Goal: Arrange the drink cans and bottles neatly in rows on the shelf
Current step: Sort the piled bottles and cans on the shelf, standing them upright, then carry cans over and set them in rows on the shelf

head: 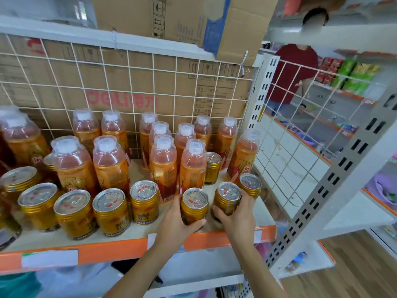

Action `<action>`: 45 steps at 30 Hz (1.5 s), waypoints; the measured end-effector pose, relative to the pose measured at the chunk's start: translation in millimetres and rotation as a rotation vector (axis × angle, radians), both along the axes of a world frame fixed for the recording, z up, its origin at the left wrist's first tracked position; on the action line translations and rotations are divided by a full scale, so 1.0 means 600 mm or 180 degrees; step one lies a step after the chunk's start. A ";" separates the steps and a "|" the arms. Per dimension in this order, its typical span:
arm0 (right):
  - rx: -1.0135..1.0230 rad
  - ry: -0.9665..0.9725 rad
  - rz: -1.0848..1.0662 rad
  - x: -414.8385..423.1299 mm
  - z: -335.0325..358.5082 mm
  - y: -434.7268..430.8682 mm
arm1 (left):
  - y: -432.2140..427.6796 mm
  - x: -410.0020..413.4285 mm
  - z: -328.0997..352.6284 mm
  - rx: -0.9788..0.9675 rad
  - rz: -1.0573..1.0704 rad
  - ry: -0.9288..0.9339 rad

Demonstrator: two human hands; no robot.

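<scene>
Shelf (120, 249) had a wire grid (129, 82) at its back edge, cardboard box (171, 87) behind it. Orange bottles (163, 166) stood in loose rows toward the back. Gold cans (111, 209) lined the front edge. Near the front right corner, left hand (174, 220) curled around one upright can (194, 206); right hand (238, 216) gripped the neighbouring can (228, 198) just beside it.

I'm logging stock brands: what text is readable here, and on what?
"deli" plus two red Chinese characters: on the cardboard box.
Printed table on that box: too small to read.
Labels on the bottles and cans: Chinese characters, too blurred to read.
Shelf-edge tags: blank.
</scene>
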State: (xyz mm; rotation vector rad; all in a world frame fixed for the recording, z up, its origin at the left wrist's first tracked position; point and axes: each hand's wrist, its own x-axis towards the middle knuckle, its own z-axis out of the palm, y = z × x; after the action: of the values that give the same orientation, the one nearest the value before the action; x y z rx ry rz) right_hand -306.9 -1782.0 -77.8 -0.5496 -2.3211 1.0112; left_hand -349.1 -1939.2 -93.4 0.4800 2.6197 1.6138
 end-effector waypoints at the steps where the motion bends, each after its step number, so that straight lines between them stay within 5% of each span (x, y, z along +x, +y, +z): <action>1: -0.0096 0.0018 0.0054 0.000 0.001 0.001 | -0.001 0.001 -0.001 0.0021 0.0046 0.0010; 10: -0.1129 0.0626 0.0821 0.048 0.040 0.015 | -0.061 0.052 0.048 0.0671 0.0474 0.0346; 21: -0.1150 0.0307 0.1989 0.092 0.056 -0.063 | -0.257 0.182 0.066 0.0495 0.1373 0.0318; 45: -0.1107 -0.0132 0.3922 0.077 0.054 -0.760 | -0.925 0.479 0.055 0.0478 0.3675 0.0742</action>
State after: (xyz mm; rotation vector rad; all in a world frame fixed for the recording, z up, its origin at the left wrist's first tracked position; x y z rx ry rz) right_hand -260.4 -2237.8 -45.5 0.9089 -2.4400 1.9228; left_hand -61.7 -2494.0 -60.1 -1.1458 3.1426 2.0204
